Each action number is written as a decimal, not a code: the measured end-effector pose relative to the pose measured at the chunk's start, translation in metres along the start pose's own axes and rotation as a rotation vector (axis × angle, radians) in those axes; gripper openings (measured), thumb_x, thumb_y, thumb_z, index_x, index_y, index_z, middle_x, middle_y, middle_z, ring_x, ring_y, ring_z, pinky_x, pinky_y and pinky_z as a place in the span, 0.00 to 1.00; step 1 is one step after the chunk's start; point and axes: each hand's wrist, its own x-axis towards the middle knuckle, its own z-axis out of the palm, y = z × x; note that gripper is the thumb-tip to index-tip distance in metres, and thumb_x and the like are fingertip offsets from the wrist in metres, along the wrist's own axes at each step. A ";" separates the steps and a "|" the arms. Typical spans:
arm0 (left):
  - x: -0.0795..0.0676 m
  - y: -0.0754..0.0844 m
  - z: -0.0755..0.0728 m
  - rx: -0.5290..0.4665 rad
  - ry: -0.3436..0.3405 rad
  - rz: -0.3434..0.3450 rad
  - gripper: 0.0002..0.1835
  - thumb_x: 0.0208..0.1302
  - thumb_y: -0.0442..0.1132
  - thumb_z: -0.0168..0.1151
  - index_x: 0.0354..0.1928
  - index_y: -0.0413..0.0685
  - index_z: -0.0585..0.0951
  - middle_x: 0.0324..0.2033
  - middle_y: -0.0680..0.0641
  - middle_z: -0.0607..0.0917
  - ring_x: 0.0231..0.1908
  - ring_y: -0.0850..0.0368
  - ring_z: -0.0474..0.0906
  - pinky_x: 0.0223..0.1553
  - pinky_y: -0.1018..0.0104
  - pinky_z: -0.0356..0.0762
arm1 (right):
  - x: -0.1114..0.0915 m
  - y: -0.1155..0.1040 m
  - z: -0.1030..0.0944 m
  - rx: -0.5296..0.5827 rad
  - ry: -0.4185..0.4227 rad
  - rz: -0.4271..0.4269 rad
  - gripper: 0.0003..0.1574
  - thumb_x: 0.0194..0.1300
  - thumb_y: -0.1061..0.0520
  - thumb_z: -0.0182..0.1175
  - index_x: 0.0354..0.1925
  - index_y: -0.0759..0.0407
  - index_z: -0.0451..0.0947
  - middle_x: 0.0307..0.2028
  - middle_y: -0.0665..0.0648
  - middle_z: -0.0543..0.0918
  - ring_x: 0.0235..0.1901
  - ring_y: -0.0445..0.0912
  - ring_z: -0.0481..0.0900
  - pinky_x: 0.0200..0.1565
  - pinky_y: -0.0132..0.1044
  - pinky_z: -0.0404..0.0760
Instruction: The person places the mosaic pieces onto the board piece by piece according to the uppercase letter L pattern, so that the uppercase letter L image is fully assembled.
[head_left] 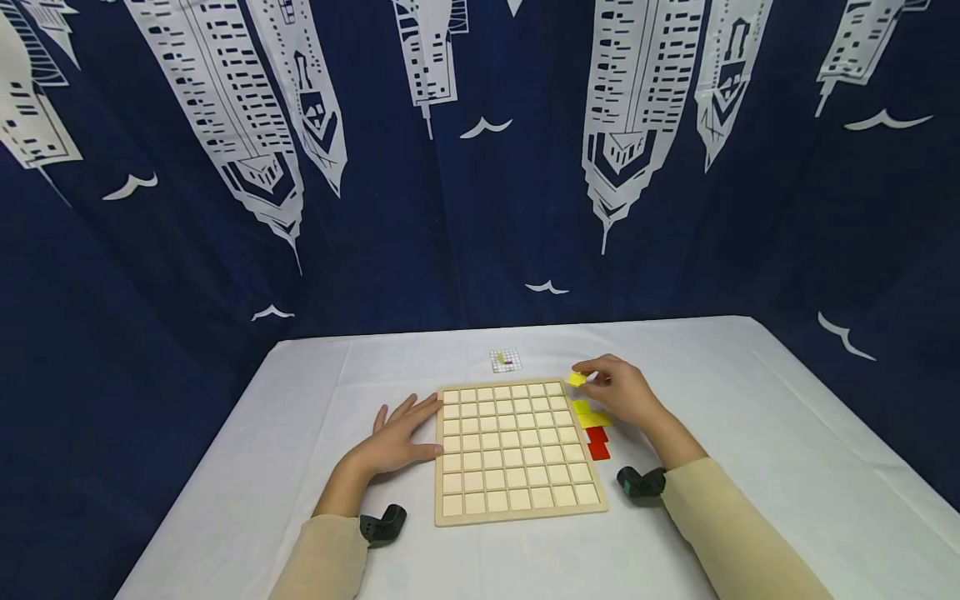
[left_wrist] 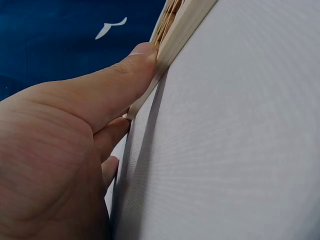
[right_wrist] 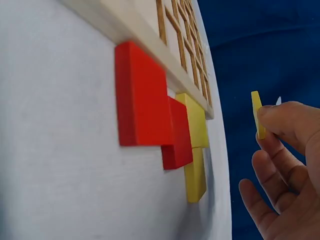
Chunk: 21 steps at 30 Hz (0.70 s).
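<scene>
A pale wooden grid board point(head_left: 517, 384) with square cells lies flat on the table. My left hand point(head_left: 395, 444) rests at its left edge, fingers spread and thumb against the frame, as the left wrist view also shows. My right hand point(head_left: 624, 392) pinches a thin yellow square tile point(right_wrist: 257, 115) between thumb and fingertips, raised near the board's far right corner. Beside the board's right edge lie yellow tiles point(head_left: 592, 418) and, nearer to me, two red tiles point(right_wrist: 145, 97), the red ones set corner to corner.
A small card point(head_left: 506, 360) printed with a grid and coloured marks lies beyond the board. White cloth point(head_left: 750, 467) covers the table, and a dark blue curtain point(head_left: 450, 208) with white building prints hangs behind it. Each wrist wears a black camera point(head_left: 383, 525).
</scene>
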 end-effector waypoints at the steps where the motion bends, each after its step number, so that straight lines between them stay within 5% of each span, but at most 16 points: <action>1: 0.000 0.000 0.000 -0.001 0.001 0.000 0.42 0.59 0.52 0.71 0.75 0.55 0.66 0.78 0.52 0.59 0.80 0.42 0.42 0.75 0.33 0.23 | 0.000 -0.001 0.000 0.001 -0.003 -0.008 0.19 0.63 0.62 0.64 0.54 0.57 0.83 0.48 0.58 0.83 0.41 0.50 0.76 0.45 0.39 0.77; 21: -0.001 0.004 -0.001 -0.006 0.003 -0.002 0.42 0.59 0.52 0.70 0.75 0.55 0.66 0.78 0.51 0.59 0.80 0.43 0.41 0.75 0.34 0.22 | 0.008 -0.031 0.012 0.067 -0.078 -0.093 0.18 0.63 0.64 0.64 0.52 0.57 0.84 0.48 0.57 0.83 0.40 0.48 0.75 0.43 0.37 0.77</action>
